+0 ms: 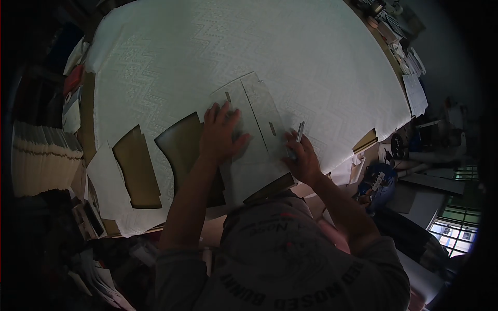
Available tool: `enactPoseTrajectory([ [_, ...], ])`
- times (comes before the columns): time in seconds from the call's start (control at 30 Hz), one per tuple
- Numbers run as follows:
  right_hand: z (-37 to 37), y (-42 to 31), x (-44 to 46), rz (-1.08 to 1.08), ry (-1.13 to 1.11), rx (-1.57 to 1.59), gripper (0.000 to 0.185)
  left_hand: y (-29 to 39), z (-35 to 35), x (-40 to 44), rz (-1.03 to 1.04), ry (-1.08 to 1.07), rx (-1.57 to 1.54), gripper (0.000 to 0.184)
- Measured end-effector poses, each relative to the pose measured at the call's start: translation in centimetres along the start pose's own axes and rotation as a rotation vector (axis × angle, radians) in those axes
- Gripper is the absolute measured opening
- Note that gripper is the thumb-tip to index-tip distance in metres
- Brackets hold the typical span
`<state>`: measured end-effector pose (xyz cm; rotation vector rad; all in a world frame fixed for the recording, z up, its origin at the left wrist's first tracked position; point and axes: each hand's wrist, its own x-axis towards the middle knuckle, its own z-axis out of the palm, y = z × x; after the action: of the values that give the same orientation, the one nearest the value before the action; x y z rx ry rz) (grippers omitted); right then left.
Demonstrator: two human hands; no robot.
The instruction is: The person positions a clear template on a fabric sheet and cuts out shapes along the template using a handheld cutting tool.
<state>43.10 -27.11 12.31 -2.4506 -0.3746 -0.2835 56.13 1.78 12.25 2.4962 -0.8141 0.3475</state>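
A pale, see-through pattern template (262, 106) with a dark lengthwise line and small slots lies on white zigzag-patterned fabric (166, 67). Pressing flat on its left side is my left hand (222, 136), fingers spread and holding nothing. At the template's right edge, my right hand (303, 159) is closed around a slim silver pen-like tool (300, 131), which sticks up between the fingers. Its tip is hidden, so I cannot tell whether it touches the fabric.
Cut-out gaps in the fabric bare the brown tabletop (140, 173) on the left and near my body. Stacked paper or card (44, 158) stands at far left. Papers (415, 93) line the right table edge. A blue object (381, 181) is at lower right, near a barred window (456, 230).
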Motion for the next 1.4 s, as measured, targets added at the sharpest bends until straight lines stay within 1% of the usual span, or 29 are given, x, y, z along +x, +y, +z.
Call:
enactPoseTrajectory([
  [0.1, -0.1, 0.5, 0.0, -0.003, -0.007, -0.021, 0.057, 0.1, 0.3, 0.1, -0.004, -0.003, 0.023, 0.074],
  [0.17, -0.6, 0.5, 0.3, -0.002, -0.061, -0.006, 0.057, -0.1, 0.3, 0.0, 0.000, -0.009, 0.039, 0.075],
  [0.27, -0.5, 1.2, 0.2, -0.033, -0.048, 0.009, 0.055, -0.2, 0.1, 0.2, 0.003, -0.034, 0.031, 0.075],
  [0.33, -0.7, 1.2, 0.1, -0.032, -0.046, 0.024, 0.055, -0.4, -0.3, 0.4, -0.005, -0.105, 0.067, 0.074],
  [0.53, -0.6, 0.9, -0.1, -0.022, -0.021, 0.048, 0.054, -0.6, 0.0, 0.3, 0.004, -0.058, 0.047, 0.073],
  [0.8, -0.8, 0.9, 0.1, -0.025, -0.012, 0.053, 0.057, -0.1, -0.4, 0.4, -0.014, -0.065, 0.049, 0.072],
  [1.07, -0.8, 0.8, 0.6, -0.090, -0.070, -0.036, 0.054, -0.2, -0.1, 0.0, -0.037, -0.038, 0.030, 0.070],
  [1.4, -0.7, 0.7, 0.5, -0.078, -0.084, -0.017, 0.055, -0.5, 0.3, -0.1, -0.027, -0.022, 0.017, 0.069],
])
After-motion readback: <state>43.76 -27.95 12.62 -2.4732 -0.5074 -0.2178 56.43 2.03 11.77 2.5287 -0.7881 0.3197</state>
